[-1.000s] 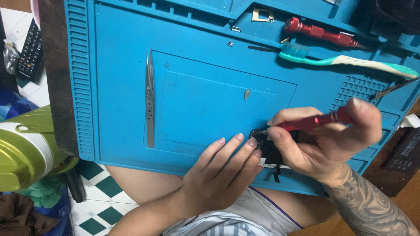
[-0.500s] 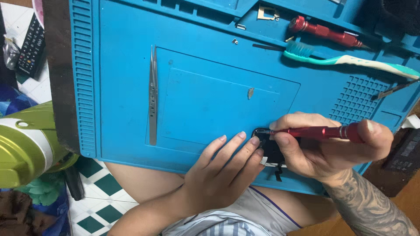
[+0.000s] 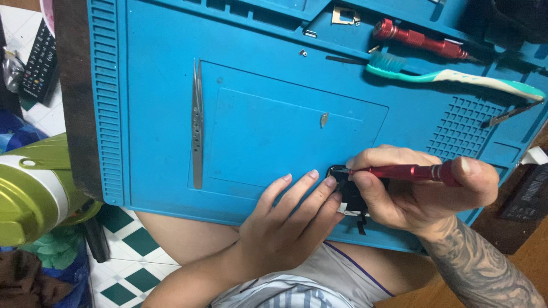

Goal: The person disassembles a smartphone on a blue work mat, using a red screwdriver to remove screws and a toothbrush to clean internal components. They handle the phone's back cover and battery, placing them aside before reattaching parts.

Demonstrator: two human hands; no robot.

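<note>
My right hand (image 3: pixel 419 188) grips a red screwdriver (image 3: pixel 408 171), held almost level, its tip pointing left onto a small black device (image 3: pixel 347 191) near the front edge of the blue work mat (image 3: pixel 148 120). My left hand (image 3: pixel 288 219) lies flat on the mat, its fingertips pressing the device from the left. My hands hide most of the device.
Steel tweezers (image 3: pixel 197 122) lie upright on the mat's left part. A second red screwdriver (image 3: pixel 419 39) and a teal-and-white toothbrush (image 3: pixel 456 76) lie at the top right. A small metal part (image 3: pixel 324 119) rests mid-mat. A green round container (image 3: pixel 31 191) and a remote control (image 3: pixel 39 65) lie left of the table.
The screwdriver in my right hand has tilted from slanting upward to almost level, its tip staying on the black device. My left hand has stayed where it was.
</note>
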